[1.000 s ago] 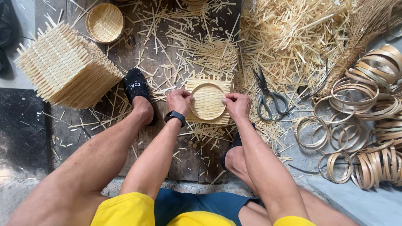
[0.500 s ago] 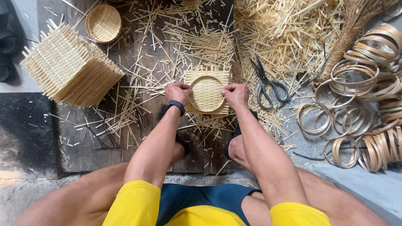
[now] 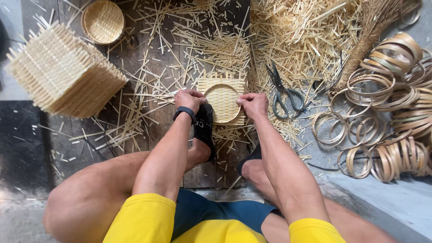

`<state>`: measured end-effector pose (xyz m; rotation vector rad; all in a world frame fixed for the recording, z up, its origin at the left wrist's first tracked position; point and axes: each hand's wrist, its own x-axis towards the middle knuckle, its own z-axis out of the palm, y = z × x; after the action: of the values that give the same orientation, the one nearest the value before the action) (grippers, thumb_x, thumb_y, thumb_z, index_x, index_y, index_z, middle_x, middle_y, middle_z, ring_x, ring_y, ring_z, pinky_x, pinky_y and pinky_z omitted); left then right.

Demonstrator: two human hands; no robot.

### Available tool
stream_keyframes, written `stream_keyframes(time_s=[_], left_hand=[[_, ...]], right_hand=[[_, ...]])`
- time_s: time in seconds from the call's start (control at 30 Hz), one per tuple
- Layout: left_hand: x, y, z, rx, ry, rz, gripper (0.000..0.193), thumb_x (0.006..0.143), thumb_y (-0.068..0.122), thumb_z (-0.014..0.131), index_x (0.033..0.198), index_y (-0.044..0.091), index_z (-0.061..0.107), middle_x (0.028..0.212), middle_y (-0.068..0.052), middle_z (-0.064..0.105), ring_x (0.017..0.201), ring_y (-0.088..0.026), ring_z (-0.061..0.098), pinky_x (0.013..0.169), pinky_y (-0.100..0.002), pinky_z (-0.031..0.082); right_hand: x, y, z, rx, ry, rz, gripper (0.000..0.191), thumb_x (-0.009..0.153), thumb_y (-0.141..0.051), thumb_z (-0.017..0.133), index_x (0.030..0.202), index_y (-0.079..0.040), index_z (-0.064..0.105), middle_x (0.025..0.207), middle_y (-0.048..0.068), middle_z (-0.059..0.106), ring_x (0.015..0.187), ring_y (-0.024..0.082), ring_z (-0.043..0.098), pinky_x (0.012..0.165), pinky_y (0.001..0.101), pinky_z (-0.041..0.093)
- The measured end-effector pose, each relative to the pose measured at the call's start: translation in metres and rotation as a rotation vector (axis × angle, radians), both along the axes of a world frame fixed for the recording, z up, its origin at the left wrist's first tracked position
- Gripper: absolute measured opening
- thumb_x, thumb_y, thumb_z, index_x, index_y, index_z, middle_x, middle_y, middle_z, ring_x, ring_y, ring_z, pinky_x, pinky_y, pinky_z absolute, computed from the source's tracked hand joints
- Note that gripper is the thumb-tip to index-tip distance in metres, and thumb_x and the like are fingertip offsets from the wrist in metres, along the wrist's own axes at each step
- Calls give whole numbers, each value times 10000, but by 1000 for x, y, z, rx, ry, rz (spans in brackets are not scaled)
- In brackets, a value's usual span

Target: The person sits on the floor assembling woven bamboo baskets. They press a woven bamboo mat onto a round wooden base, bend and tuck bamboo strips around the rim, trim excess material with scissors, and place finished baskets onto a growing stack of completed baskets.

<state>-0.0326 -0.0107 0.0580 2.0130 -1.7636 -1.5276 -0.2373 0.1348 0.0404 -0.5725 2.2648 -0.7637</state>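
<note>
A square woven bamboo mat with a round bamboo hoop pressed into it [image 3: 222, 100] lies on the wooden board in front of me. My left hand [image 3: 189, 99], with a black wristband, grips the hoop's left edge. My right hand [image 3: 254, 104] grips its right edge. My left foot in a black sock [image 3: 204, 128] rests just under the mat's lower left corner.
A stack of square woven mats [image 3: 63, 74] stands at the left, a finished round basket [image 3: 103, 20] beyond it. Scissors [image 3: 283, 92] lie right of the mat. Several bamboo hoops [image 3: 387, 99] pile up at the right. Bamboo offcuts [image 3: 297, 31] litter the board.
My left foot has moved from the left of the mat to right beneath it. Both hands have stayed on the hoop's edges.
</note>
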Motion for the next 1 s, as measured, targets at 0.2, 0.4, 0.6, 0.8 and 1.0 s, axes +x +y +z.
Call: stream_keyframes(time_s=[0.2, 0.4, 0.6, 0.8, 1.0], left_hand=[[5, 7, -15, 26, 117, 86, 208, 704, 95, 894, 898, 89, 819, 846, -61, 803, 753, -130, 764, 767, -273, 616], [9, -4, -16, 68, 158, 15, 245, 685, 117, 921, 905, 53, 832, 839, -68, 805, 741, -140, 746, 743, -301, 613], [-34, -15, -19, -537, 54, -600, 317, 793, 331, 866, 1012, 111, 804, 1075, -95, 716, 1072, -279, 607, 939, -420, 523], [-52, -2, -46, -677, 394, -546, 205, 934, 301, 722, 988, 139, 836, 1110, -80, 681, 1070, -313, 586, 966, -451, 469], [-58, -2, -63, -440, 334, -519, 220, 1002, 297, 685, 1019, 110, 798, 1007, -106, 670, 991, -298, 644, 912, -407, 514]], right_hand=[[-8, 2, -11, -59, -132, 13, 228, 737, -132, 897, 950, -96, 827, 858, 56, 800, 738, 110, 729, 746, 267, 594], [-29, -10, -1, 41, -232, 187, 222, 721, -158, 909, 925, -119, 832, 874, 55, 802, 742, 124, 721, 761, 281, 585], [49, 13, 16, 138, -348, -236, 338, 941, -344, 707, 794, -39, 721, 658, 92, 706, 491, 157, 595, 468, 302, 506], [127, 45, -32, -52, -593, -490, 384, 940, -301, 749, 725, 7, 672, 603, 41, 633, 443, 100, 508, 384, 245, 372], [132, 53, -36, -112, -246, -262, 400, 982, -339, 756, 757, -7, 751, 599, 24, 634, 529, 52, 474, 454, 258, 382]])
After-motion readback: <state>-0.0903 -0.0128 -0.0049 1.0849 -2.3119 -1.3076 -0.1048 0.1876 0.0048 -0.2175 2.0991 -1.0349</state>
